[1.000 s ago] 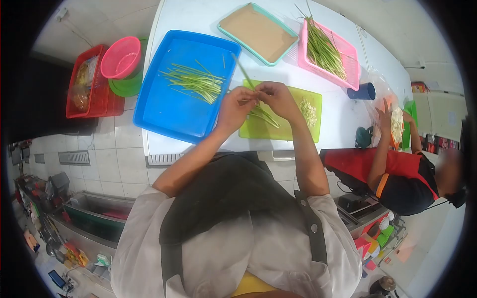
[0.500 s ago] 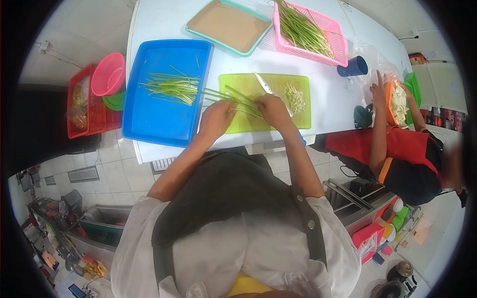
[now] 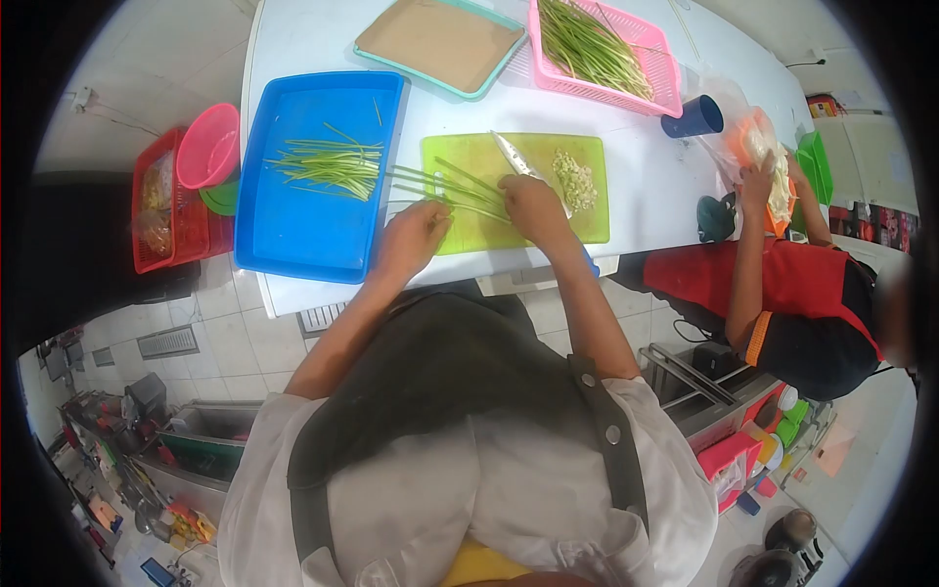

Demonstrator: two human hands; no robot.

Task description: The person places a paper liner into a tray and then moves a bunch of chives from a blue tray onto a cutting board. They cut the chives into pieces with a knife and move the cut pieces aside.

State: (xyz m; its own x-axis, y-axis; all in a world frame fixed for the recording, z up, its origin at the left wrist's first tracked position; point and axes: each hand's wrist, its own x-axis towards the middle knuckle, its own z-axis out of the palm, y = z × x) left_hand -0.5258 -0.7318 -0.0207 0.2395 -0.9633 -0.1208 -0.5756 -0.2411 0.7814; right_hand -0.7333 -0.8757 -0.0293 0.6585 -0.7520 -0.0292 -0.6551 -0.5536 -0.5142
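Changes, for your record: 1 second earlier your 2 hands met over the board; now they stood apart, and the knife [image 3: 516, 157] had come into sight. 0.5 seconds earlier the co-worker's hand had its fingers spread; now that hand [image 3: 757, 184] was lowered to the white contents [image 3: 781, 196] of the orange container [image 3: 774, 226].

Your right hand [image 3: 535, 207]: fingers closed on the right ends of the green stalks [image 3: 452, 186], just beside the knife blade. Your left hand [image 3: 415, 235]: fingers curled near the same stalks — whether they pinched any, you could not tell. The stalks lay fanned across the left of the green board [image 3: 468, 237], tips past its edge.

Surface: white table [image 3: 646, 201]. Right part of board, chopped pieces [image 3: 575, 183]. Left, 1 blue tray [image 3: 311, 235] with a cut bunch [image 3: 328, 168]. Far side, 1 teal-rimmed tray [image 3: 440, 44] and 1 pink basket [image 3: 611, 102] of long stalks [image 3: 595, 49]. Right, 1 dark-blue cup [image 3: 693, 116].

Room: left of the table, 1 pink bowl [image 3: 208, 147] and a red crate [image 3: 156, 256]; pale tiled floor [image 3: 230, 338] — 1 grate [image 3: 168, 341] set in it.
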